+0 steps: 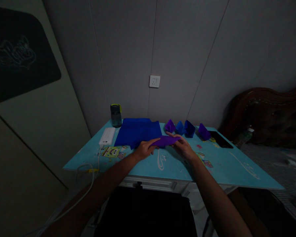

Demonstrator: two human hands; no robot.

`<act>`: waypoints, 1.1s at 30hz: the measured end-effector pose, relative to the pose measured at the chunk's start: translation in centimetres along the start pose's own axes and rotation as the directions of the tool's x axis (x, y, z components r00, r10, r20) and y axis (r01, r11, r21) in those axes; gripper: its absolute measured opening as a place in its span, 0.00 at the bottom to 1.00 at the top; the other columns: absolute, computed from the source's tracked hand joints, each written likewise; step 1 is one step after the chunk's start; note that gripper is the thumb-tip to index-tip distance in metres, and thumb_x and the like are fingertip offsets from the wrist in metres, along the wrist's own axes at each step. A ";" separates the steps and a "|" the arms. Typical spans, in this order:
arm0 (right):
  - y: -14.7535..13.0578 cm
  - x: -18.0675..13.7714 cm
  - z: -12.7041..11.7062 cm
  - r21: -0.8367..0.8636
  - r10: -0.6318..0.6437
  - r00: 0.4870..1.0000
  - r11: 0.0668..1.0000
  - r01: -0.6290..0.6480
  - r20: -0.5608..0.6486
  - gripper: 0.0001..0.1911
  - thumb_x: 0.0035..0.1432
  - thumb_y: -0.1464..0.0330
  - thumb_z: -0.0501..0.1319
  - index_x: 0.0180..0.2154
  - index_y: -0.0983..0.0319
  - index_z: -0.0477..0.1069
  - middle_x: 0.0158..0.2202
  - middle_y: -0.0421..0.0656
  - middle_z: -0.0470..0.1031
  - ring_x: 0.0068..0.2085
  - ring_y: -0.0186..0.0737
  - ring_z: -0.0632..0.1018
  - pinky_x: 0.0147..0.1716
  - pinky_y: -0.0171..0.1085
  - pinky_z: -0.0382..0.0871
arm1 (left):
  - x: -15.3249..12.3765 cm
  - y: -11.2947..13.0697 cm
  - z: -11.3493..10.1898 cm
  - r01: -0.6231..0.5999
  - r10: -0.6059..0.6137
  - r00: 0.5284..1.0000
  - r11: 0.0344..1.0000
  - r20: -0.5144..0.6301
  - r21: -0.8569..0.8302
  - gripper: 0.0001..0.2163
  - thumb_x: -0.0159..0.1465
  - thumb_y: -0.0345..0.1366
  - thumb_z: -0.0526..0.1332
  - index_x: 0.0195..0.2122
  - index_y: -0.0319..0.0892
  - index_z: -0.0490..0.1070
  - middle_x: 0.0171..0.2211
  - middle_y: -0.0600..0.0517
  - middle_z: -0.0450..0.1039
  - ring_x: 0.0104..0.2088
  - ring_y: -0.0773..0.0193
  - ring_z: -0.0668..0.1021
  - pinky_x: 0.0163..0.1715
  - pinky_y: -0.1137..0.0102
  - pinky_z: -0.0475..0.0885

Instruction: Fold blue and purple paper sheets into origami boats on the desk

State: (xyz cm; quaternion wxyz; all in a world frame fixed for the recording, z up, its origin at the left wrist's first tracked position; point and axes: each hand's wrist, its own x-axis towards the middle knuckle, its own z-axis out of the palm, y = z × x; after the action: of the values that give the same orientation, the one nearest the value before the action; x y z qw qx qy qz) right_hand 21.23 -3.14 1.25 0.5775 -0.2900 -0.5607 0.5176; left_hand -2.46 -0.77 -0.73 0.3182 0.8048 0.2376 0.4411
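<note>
A piece of folded purple paper [165, 141] is held between my two hands just above the table's middle. My left hand [146, 149] pinches its left end, and my right hand [183, 146] grips its right end with the fingers behind it. Behind the hands lie several blue paper sheets [138, 130], spread out flat and overlapping. Folded paper shapes stand at the back right: a purple one [170, 126], a lighter blue one [180, 128], a dark blue one [189, 128] and another purple one [204, 132].
A blue cartoon-patterned table [143, 168] stands against the wall. On its left are a dark water bottle [116, 116] and a white power bank [107, 136] with a cable. A black phone [220, 139] lies at the right. A plastic bottle [245, 136] rests on the bed beyond.
</note>
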 end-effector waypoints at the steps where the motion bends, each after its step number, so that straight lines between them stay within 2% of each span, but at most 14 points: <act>1: -0.3 -0.1 0.2 0.005 -0.001 1.000 1.000 0.001 0.008 0.19 0.46 0.56 0.71 0.37 0.54 0.69 0.53 0.45 0.72 0.40 0.42 0.75 0.40 0.40 0.69 | 0.0 0.0 -0.1 -0.024 0.024 1.000 0.999 -0.004 0.031 0.20 0.65 0.40 0.55 0.56 0.41 0.69 0.26 0.52 0.78 0.20 0.69 0.75 0.29 0.73 0.73; 3: -0.7 -0.3 0.5 0.017 -0.009 1.000 1.000 0.009 0.022 0.18 0.46 0.57 0.71 0.37 0.54 0.70 0.56 0.44 0.70 0.46 0.45 0.75 0.44 0.42 0.68 | 0.0 0.0 -0.3 -0.058 0.059 0.998 0.995 -0.014 0.084 0.18 0.64 0.38 0.56 0.54 0.42 0.71 0.25 0.52 0.77 0.25 0.65 0.77 0.36 0.70 0.75; 5: -0.8 -0.3 0.6 0.030 -0.027 1.000 0.999 0.027 0.012 0.18 0.46 0.57 0.72 0.37 0.53 0.70 0.55 0.44 0.71 0.48 0.46 0.74 0.45 0.43 0.68 | 0.0 0.0 -0.5 -0.066 0.069 0.997 0.993 -0.030 0.103 0.18 0.63 0.36 0.57 0.54 0.43 0.72 0.29 0.50 0.78 0.30 0.62 0.79 0.42 0.67 0.74; 9: 0.2 0.0 0.3 -0.028 -0.076 0.993 0.997 0.073 -0.086 0.19 0.44 0.57 0.72 0.37 0.54 0.70 0.46 0.44 0.75 0.42 0.44 0.76 0.41 0.41 0.70 | 0.2 -0.1 -0.6 -0.108 0.124 0.987 0.984 -0.103 0.143 0.18 0.64 0.32 0.54 0.53 0.44 0.73 0.47 0.45 0.75 0.46 0.57 0.77 0.51 0.64 0.70; 11: 1.0 0.2 -0.2 -0.112 -0.119 0.986 0.988 0.106 -0.119 0.18 0.45 0.56 0.71 0.36 0.55 0.71 0.41 0.43 0.76 0.39 0.42 0.76 0.39 0.39 0.70 | 0.3 -0.3 -0.6 -0.135 0.160 0.979 0.973 -0.126 0.187 0.18 0.63 0.31 0.54 0.53 0.44 0.73 0.51 0.45 0.72 0.51 0.57 0.75 0.54 0.63 0.69; 14: 1.9 0.4 -1.1 -0.232 -0.182 0.976 0.961 0.150 -0.122 0.15 0.49 0.57 0.69 0.36 0.58 0.75 0.38 0.43 0.77 0.37 0.40 0.76 0.38 0.38 0.69 | 0.3 -0.6 -0.4 -0.149 0.180 0.976 0.962 -0.124 0.227 0.19 0.62 0.33 0.57 0.55 0.43 0.71 0.52 0.44 0.70 0.52 0.57 0.73 0.54 0.63 0.68; 18: 2.0 0.5 -1.7 -0.325 -0.200 0.978 0.930 0.170 -0.060 0.12 0.52 0.59 0.68 0.38 0.57 0.78 0.44 0.44 0.78 0.43 0.43 0.77 0.44 0.41 0.70 | 0.3 -1.4 -0.5 -0.153 0.161 0.985 0.980 -0.059 0.124 0.23 0.60 0.36 0.62 0.58 0.44 0.68 0.52 0.44 0.67 0.50 0.58 0.74 0.50 0.65 0.71; 21: 1.9 0.5 -1.6 -0.328 -0.176 0.984 0.931 0.163 -0.013 0.12 0.50 0.61 0.69 0.39 0.56 0.79 0.49 0.45 0.77 0.46 0.44 0.76 0.47 0.42 0.70 | 0.5 -1.9 -0.5 -0.138 0.139 0.989 0.990 -0.050 0.016 0.23 0.59 0.38 0.65 0.57 0.44 0.70 0.50 0.43 0.67 0.49 0.57 0.74 0.48 0.64 0.71; 25: 1.8 0.5 -1.2 -0.281 -0.140 0.990 0.951 0.129 -0.021 0.13 0.46 0.64 0.70 0.38 0.57 0.79 0.48 0.45 0.77 0.45 0.45 0.77 0.46 0.42 0.70 | 0.6 -2.0 -0.6 -0.071 0.071 0.997 0.994 -0.003 -0.080 0.27 0.57 0.45 0.68 0.57 0.43 0.70 0.52 0.42 0.66 0.50 0.55 0.73 0.49 0.63 0.71; 29: 1.7 0.3 -0.9 -0.255 -0.107 0.994 0.961 0.102 -0.004 0.12 0.46 0.65 0.70 0.36 0.58 0.79 0.49 0.46 0.77 0.45 0.45 0.78 0.47 0.43 0.70 | 0.5 -1.7 -0.7 -0.060 0.063 0.991 0.998 0.115 -0.035 0.30 0.55 0.50 0.67 0.58 0.45 0.68 0.54 0.41 0.67 0.53 0.51 0.72 0.53 0.58 0.67; 33: 1.4 0.2 -0.6 -0.263 -0.111 0.993 0.958 0.116 0.033 0.09 0.48 0.65 0.70 0.35 0.57 0.80 0.50 0.46 0.76 0.50 0.47 0.76 0.51 0.45 0.68 | 0.5 -1.2 -0.9 -0.068 0.057 0.988 0.995 0.144 0.070 0.28 0.57 0.52 0.64 0.56 0.45 0.71 0.51 0.42 0.70 0.51 0.51 0.73 0.52 0.57 0.67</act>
State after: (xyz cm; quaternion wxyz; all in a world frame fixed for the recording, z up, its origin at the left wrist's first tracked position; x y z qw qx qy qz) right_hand 21.41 -2.37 -0.12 0.5574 -0.3274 -0.6456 0.4065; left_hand -3.14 0.61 -0.97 0.2901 0.8525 0.2054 0.3833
